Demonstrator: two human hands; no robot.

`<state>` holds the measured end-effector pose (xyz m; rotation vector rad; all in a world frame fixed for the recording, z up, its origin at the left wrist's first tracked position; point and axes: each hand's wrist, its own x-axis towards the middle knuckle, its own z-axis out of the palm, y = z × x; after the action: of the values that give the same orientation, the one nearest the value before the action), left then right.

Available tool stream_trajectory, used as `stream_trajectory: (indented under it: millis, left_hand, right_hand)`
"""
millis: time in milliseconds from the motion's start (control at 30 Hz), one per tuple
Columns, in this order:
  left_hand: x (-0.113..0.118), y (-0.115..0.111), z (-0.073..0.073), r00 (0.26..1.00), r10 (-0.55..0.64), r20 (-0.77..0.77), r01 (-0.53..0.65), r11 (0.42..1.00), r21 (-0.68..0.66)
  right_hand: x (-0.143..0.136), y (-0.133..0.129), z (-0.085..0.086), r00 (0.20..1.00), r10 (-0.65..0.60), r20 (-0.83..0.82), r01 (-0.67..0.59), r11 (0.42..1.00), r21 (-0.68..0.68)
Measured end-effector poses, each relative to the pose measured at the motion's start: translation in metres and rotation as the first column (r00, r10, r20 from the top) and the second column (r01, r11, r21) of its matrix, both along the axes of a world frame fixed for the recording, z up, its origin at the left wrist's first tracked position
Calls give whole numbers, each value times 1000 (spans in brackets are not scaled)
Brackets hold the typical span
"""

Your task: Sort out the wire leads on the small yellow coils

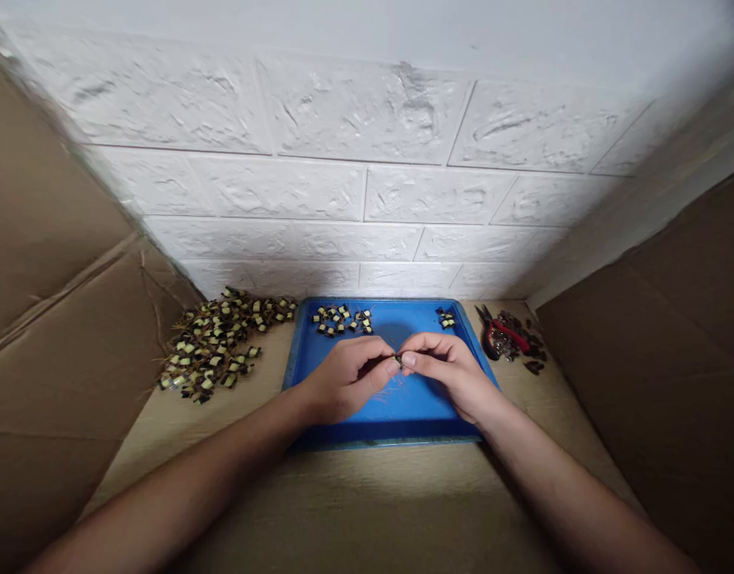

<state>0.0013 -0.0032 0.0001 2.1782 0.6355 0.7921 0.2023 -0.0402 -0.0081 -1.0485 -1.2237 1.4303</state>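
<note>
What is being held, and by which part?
A small dark piece, pinched by both the left hand and right hand; too small and covered to tell which part each grips.

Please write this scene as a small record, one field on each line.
Left hand: pinches a small part, mostly hidden
Right hand: pinches the same part
Tray: blue, beneath both hands
In tray: two clusters of yellow-and-black components
Left of tray: larger pile of similar components
Right of tray: pliers showing a red handle, brown pieces
Background: white brick-patterned wall
</note>
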Motion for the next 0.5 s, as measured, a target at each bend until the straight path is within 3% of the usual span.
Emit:
stream_trajectory:
  millis: [500]
  left_hand:
    - [-2,0,-3,999,-51,-13,52,998,40]
  right_hand:
    - [1,0,-3,999,24,-34,-25,1000,-20]
